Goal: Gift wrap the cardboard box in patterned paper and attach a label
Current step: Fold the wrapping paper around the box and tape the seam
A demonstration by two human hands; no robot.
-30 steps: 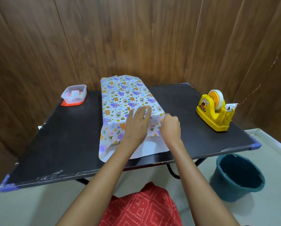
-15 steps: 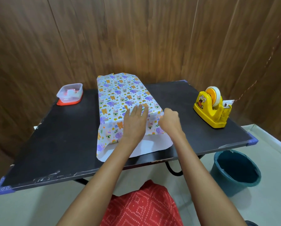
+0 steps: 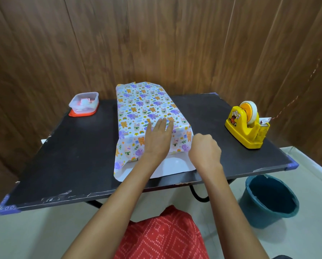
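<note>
**A:** What has changed in the head view?

**B:** Little. The left hand (image 3: 157, 141) stays flat with fingers straight. It presses the patterned paper (image 3: 137, 109) over the near top edge of the cardboard box, which sits hidden under it mid-counter. The right hand (image 3: 205, 148) has slid slightly right to the near right corner, fingers curled. I cannot tell whether it pinches paper.

**A:** Meaning?

**B:** I'd judge the near end is being creased, not yet taped, and no label is on.

**A:** Edges and room?

**B:** The white flap (image 3: 175, 167) lies close to the near edge of the counter (image 3: 72, 156). Dark surface shows on both sides, out to the tape dispenser (image 3: 247, 126) at right and the plastic tub (image 3: 83, 102) at far left.
</note>
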